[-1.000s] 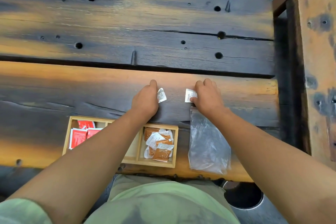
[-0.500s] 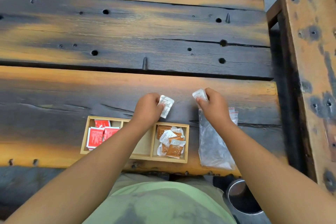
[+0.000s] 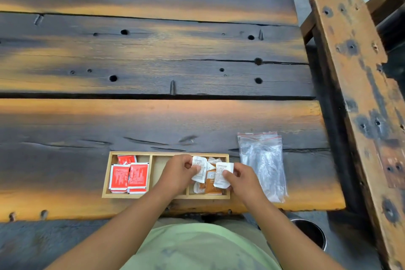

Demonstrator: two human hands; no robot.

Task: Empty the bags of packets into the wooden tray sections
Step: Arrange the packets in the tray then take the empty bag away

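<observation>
A wooden tray (image 3: 131,196) with three sections lies near the table's front edge. Red packets (image 3: 128,176) fill its left section. Orange and white packets (image 3: 210,185) lie in the right section; the middle one is mostly hidden by my left hand. My left hand (image 3: 177,172) grips a white packet (image 3: 199,167) over the right section. Just beside it, my right hand (image 3: 242,181) grips another white packet (image 3: 222,174) above the same section. Clear empty zip bags (image 3: 264,164) lie flat to the right of the tray.
The table is dark, scorched planks with holes and a gap (image 3: 153,95) between boards. A wooden bench (image 3: 359,85) runs along the right side. A round metal bin (image 3: 311,231) stands on the floor below the table's front right corner.
Both hands, each with a white packet, have drawn back from the table beyond the tray and now hold the packets over the tray's right section. The camera view has tilted.
</observation>
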